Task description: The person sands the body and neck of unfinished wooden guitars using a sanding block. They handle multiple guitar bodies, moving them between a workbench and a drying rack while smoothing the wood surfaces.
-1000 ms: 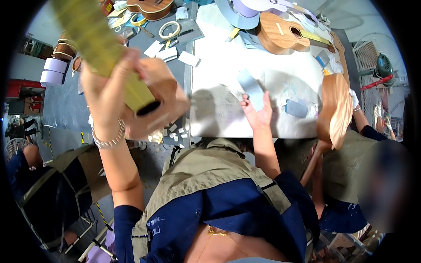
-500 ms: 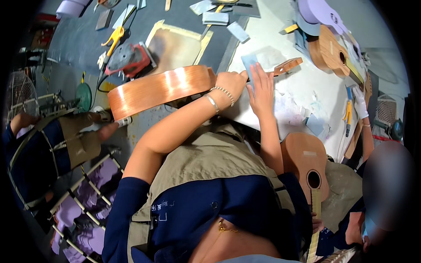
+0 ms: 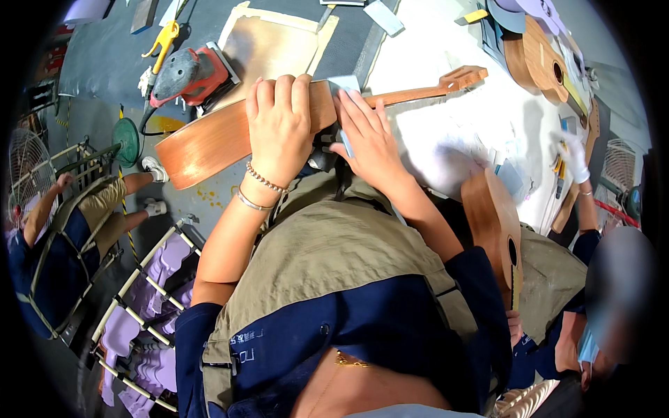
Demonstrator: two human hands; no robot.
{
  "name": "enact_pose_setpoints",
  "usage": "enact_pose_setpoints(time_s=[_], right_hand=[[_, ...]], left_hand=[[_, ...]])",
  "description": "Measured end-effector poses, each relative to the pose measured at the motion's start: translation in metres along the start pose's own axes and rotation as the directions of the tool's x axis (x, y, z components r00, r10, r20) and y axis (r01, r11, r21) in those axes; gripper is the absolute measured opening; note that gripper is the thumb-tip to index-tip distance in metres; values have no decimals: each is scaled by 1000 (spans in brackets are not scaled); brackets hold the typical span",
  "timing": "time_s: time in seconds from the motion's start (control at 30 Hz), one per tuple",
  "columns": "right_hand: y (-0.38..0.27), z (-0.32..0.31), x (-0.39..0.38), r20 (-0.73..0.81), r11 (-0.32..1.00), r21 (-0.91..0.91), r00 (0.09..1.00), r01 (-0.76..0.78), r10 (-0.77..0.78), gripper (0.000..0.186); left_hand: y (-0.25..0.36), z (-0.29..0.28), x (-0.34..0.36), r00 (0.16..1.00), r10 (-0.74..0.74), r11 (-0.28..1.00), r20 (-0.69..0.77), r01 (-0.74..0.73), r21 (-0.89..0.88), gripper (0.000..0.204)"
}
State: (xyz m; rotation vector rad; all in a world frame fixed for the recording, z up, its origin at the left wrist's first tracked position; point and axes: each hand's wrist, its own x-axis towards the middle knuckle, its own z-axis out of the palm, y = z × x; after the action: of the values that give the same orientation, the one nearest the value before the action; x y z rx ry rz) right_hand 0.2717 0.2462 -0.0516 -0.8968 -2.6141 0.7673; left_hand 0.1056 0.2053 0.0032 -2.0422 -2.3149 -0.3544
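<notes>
The dark table carries a sander, apparently sandpaper.

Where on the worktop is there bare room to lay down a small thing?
Bare patches: the white surface between the pale block and the held ukulele's headstock; the dark surface left of the yellow tool beside the sander. Crowded: the upper right, where instruments lie close together.

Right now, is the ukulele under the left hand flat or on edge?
On edge: the ukulele shows its curved brown side to the camera beneath the left hand, its soundhole hidden.
</notes>
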Motion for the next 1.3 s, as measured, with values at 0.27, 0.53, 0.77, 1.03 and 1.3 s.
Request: enact_pose_setpoints(time_s=[0.27,0.53,0.77,1.03,1.3], right_hand=[[-13,-6,-10,41,990,-83,993,-110,114,75],[19,-2,19,-162,995,-96,987,-29,14,58],[13,10,20,-80,938,-346,996,4,-34,62],[11,6,8,-91,974,-225,996,-25,5,74],[94,-31,-22,-84,852,-487,981,-194,175,56]], left_hand=[[-1,5,0,999,23,1000,-38,-23,7,53],[-1,4,3,998,39,999,-48,-39,3,52],[-1,8,-2,996,73,994,-51,-69,79,59],[7,3,-4,996,55,998,-75,-52,48,39],[3,5,-2,1000,4,997,-3,-3,81,65]])
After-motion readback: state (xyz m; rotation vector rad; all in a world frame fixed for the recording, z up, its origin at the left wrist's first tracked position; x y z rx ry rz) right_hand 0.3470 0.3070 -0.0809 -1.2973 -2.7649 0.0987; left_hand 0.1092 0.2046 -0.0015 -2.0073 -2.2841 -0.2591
